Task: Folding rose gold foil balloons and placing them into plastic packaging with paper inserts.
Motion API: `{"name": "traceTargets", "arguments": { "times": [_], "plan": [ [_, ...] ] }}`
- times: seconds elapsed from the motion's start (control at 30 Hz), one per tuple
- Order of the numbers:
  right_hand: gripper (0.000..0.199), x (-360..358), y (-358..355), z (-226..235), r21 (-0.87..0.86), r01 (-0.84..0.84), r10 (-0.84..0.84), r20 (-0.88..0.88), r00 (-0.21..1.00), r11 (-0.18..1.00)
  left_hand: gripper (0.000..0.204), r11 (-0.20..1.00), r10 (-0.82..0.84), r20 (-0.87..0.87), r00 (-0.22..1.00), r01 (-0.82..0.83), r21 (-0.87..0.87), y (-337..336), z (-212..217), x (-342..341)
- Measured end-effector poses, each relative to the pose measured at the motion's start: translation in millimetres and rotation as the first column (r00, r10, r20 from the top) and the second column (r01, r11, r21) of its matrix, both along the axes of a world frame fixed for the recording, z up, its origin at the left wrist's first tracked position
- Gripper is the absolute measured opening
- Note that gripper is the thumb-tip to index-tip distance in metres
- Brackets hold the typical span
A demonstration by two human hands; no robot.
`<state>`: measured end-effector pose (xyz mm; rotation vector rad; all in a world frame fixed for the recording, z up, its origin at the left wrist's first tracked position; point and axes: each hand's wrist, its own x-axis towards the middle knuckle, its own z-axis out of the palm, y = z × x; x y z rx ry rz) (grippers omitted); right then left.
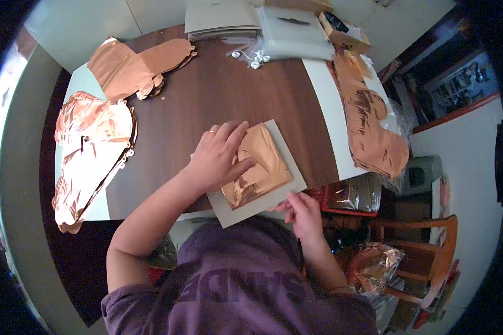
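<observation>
Folded foil [271,159], copper, shiny: lies on a grey card [257,204], inside its margins, upper face creased. The card sits aslant at the near side of the brown desk [235,84]; from where I stand, its nearest corner reaches past the desk's edge.

Left hand [221,153]: palm down, fingers spread over the foil's left part, gripping nothing. Right hand [303,212]: fingers bent, thumb at the card's near right edge; pinching or merely steadying, cannot tell.

Risks, my judgement:
1. Foil looks slick and springy. Uneven lifting of the left hand could let the folds open or skate off-centre.
2. A tug by the right hand under that pressure could slide the card beneath the foil and skew it.
3. Weight on the overhanging corner could tip or bend the card.

Further out: near left pile [98,125] and right pile [374,134], both flat copper foil, seem to project past the near edge; a bump could start them slipping. Far side: white earphones [255,58] beside clear bags [296,36]; a loose cord might snag if bags were dragged.
</observation>
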<state>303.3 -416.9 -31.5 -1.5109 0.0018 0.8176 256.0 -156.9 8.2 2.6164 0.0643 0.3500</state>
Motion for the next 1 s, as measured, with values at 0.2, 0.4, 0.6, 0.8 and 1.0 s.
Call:
{"name": "traceTargets", "arguments": {
  "times": [0.2,0.4,0.6,0.8,1.0],
  "plan": [
    [0.028,-5.2,1.4,8.2,0.022,0.045,-0.046,0.075,0.996,0.999,0.075,0.999,-0.034,0.07,0.997,0.033,0.018,2.5,-14.3,-2.1],
    [0.022,-0.5,10.2,26.7,-0.096,-0.008,0.013,0.049,0.999,0.995,0.074,0.998,-0.065,0.114,0.991,0.066,-0.011,0.0,-18.7,-11.9],
    [0.022,-8.7,14.7,23.1,-0.031,0.065,-0.064,0.02,0.998,0.997,0.061,0.976,-0.018,0.084,0.996,0.035,-0.214,5.5,-6.4,-16.0],
    [0.023,-10.5,7.3,16.4,-0.018,0.155,-0.154,0.044,0.987,0.988,0.036,0.926,0.13,-0.066,0.989,-0.145,-0.348,13.8,14.1,-28.0],
    [0.027,-13.6,6.0,8.2,0.022,0.166,-0.166,-0.018,0.986,0.986,0.028,0.792,0.142,-0.218,0.966,-0.243,-0.56,17.7,9.7,-27.4]
  ]
}}
